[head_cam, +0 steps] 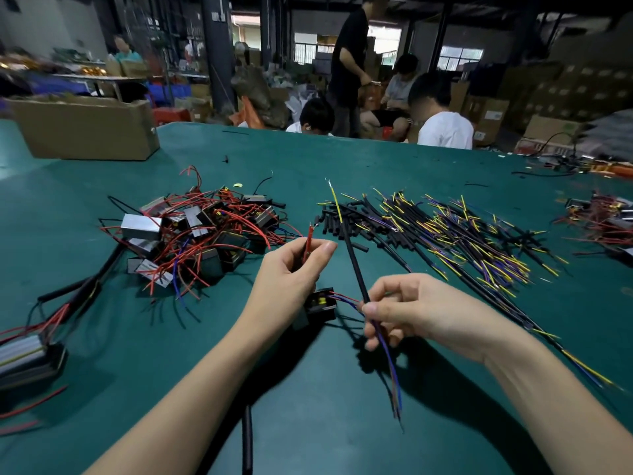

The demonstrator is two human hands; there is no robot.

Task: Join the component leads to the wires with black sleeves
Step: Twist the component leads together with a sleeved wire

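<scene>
Our left hand [291, 269] pinches a red lead [308, 243], right hand [407, 310] grips a sleeved wire [356, 269]; unjoined, piles remain.

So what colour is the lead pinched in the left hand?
Red. The left hand pinches a red lead, its tip poking up above the fingers, in the head view.

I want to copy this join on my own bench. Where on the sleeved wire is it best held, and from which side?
Probably low on the black sleeve, as the right hand does now, pinching from the right. The sleeved wire is long, thin and tilted, its yellow tip pointing away. A low grip leaves that bare end free to meet the red lead in the left hand.
</scene>
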